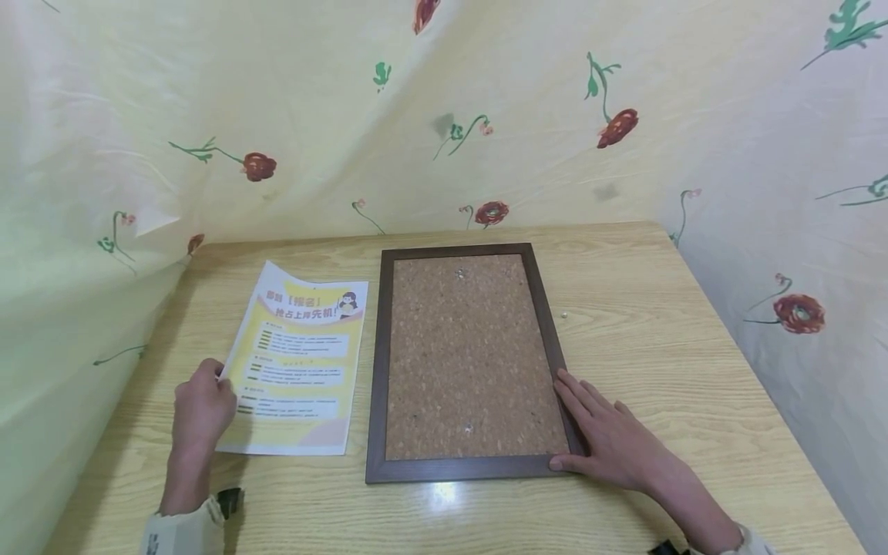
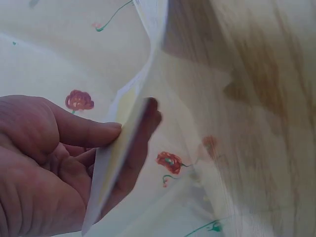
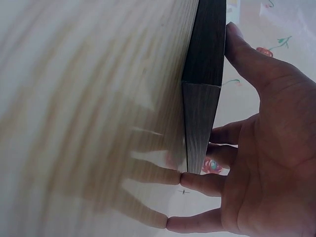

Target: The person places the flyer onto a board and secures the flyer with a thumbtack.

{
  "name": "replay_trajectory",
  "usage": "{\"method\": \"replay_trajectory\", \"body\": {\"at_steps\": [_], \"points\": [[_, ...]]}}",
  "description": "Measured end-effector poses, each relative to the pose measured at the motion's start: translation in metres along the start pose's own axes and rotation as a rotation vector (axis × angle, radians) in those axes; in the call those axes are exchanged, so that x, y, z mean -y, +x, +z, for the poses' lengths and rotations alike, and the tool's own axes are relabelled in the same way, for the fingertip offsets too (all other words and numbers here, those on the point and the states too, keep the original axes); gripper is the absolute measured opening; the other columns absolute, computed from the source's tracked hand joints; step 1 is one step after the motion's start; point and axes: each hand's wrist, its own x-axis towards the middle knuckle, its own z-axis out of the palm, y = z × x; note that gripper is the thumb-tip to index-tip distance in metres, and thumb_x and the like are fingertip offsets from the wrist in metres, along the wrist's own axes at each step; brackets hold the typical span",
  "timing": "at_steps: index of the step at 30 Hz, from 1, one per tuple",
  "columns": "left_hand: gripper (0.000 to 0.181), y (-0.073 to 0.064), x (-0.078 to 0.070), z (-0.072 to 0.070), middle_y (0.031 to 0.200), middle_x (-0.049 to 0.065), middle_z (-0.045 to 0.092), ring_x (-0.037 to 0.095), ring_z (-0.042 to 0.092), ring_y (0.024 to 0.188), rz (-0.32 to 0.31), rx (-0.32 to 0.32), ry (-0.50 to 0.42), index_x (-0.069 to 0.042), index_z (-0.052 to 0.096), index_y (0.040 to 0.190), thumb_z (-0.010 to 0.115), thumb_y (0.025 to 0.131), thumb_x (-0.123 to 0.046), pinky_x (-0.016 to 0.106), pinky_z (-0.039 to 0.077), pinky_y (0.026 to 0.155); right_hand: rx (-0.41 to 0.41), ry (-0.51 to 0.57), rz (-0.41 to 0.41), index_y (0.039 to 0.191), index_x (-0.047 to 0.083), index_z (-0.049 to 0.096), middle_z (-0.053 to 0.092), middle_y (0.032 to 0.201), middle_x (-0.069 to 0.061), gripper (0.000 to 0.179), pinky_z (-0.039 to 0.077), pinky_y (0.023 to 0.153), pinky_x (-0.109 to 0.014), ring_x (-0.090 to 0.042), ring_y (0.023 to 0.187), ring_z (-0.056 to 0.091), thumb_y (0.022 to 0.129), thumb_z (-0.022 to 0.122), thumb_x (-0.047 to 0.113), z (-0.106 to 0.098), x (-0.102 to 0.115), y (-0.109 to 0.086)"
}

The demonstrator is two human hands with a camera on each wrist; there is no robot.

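The left hand (image 1: 204, 401) pinched a printed poster (image 1: 298, 370) by its left edge, apparently holding that side raised. The right hand (image 1: 613, 441), fingers extended, touched a framed corkboard (image 1: 475, 354) at its lower-right corner, probably steadying it. Left of this was the poster, over 1 wood-grain table (image 1: 659, 331).
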Motion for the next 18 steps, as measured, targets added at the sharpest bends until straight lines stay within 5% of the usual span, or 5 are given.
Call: {"method": "replay_trajectory", "body": {"at_steps": [8,18], "points": [[0.034,0.000,0.001,-0.007,0.096,0.033,0.062,0.039,0.058,0.081,0.018,-0.088,-0.090,0.016,0.055,0.122,0.044,0.094,-0.001,0.040,0.044,0.059,0.005,0.008,0.004,0.152,0.002,0.033,0.025,0.160,-0.013,0.105,0.039,0.087,-0.074,-0.043,0.138,0.036,0.081,0.055,0.077,0.000,0.000,0.000],[0.039,0.001,-0.001,-0.021,0.107,0.034,0.061,0.027,0.062,0.075,-0.083,-0.029,-0.240,0.015,0.051,0.130,0.044,0.100,-0.009,0.029,0.046,0.053,-0.007,0.006,-0.009,0.152,0.001,0.033,0.025,0.160,-0.012,0.105,0.039,0.086,-0.074,-0.044,0.137,0.036,0.082,0.055,0.076,0.001,0.000,-0.001]]}}
